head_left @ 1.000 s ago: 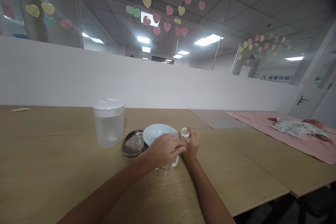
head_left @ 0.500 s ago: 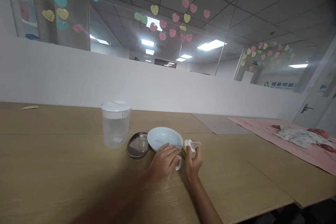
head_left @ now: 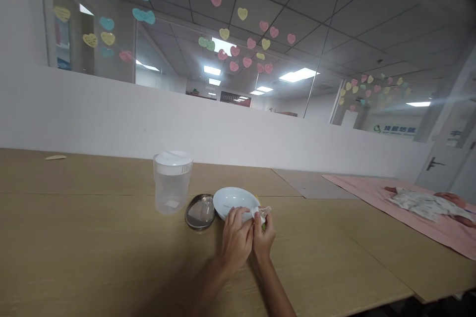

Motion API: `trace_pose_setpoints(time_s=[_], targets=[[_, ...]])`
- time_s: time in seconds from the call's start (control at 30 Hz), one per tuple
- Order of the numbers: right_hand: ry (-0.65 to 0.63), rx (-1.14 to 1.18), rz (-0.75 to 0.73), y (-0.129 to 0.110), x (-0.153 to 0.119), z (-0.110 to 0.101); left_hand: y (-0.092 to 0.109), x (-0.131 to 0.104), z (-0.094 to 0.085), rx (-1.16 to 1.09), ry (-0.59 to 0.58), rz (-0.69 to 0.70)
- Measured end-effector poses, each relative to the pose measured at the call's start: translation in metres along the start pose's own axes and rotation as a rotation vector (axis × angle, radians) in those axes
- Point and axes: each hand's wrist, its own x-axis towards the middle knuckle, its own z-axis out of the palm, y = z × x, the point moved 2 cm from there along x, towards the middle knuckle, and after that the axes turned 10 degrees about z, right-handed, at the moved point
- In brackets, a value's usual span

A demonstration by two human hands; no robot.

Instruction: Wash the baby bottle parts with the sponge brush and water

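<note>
Little nipple-shaped piece, two hands, not much room

The right hand (head_left: pixel 265 242) has its thumb and fingers clamped on a small white-and-clear piece (head_left: pixel 261 212), white part down in the grip, clear end poking out past the fingertips. The left hand (head_left: pixel 236 241) is tucked right up against it, fingers close together and slanting over the near edge of the bowl. Can't tell if they're pinching anything, since the hand hides its own underside. There's a yellow-green bit (head_left: pixel 264 227) by the right fingers too, no clue what it is.

Imo the trick with something that small is to pinch the firm-looking white part and go easy on the clear end, which I'd guess is soft. Working low by the bowl seems smart in case it slips. I'd open the left fingers a touch so both hands aren't crowding it.

Just beyond the fingers is the pale bowl (head_left: pixel 233 196). Off to the left of them there's a metal tray (head_left: pixel 192 218) with a clear little container (head_left: pixel 207 209) in it, then a lidded plastic pitcher (head_left: pixel 171 185) behind that. Well off to the right of the fingers, a pink cloth (head_left: pixel 364 189) with a small figure (head_left: pixel 416 203) lying on it.
</note>
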Motion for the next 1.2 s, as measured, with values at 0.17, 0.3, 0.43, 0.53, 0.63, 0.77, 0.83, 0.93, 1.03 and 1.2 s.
trace_pose_setpoints(time_s=[0.17,0.3,0.43,0.53,0.63,0.77,0.83,0.93,1.03,1.2], targets=[[-0.066,0.024,-0.051,0.005,-0.001,0.009,-0.001,-0.004,0.001,-0.012,-0.022,-0.035],[-0.115,0.052,-0.058,0.01,-0.004,0.01,-0.003,-0.007,0.001,-0.158,0.024,0.003],[-0.119,0.004,-0.113,0.008,-0.006,0.008,-0.006,-0.013,0.002,-0.309,0.159,-0.146],[-0.075,-0.044,-0.129,0.008,-0.005,0.006,-0.01,-0.016,0.006,-0.417,0.246,-0.274],[-0.051,-0.086,-0.139,0.008,-0.006,0.003,-0.014,-0.019,0.011,-0.427,0.235,-0.283],[-0.061,-0.13,-0.207,0.006,-0.006,0.001,-0.018,-0.023,0.016,-0.43,0.25,-0.284],[-0.073,-0.143,-0.243,0.003,-0.005,0.001,-0.019,-0.025,0.018,-0.485,0.25,-0.292],[-0.088,-0.164,-0.285,-0.001,-0.004,0.0,-0.021,-0.027,0.018,-0.496,0.169,-0.271],[-0.107,-0.174,-0.327,-0.006,-0.005,0.0,-0.023,-0.029,0.016,-0.391,0.059,-0.232],[-0.112,-0.211,-0.322,-0.007,-0.006,0.0,-0.024,-0.03,0.015,-0.253,0.005,-0.169]])
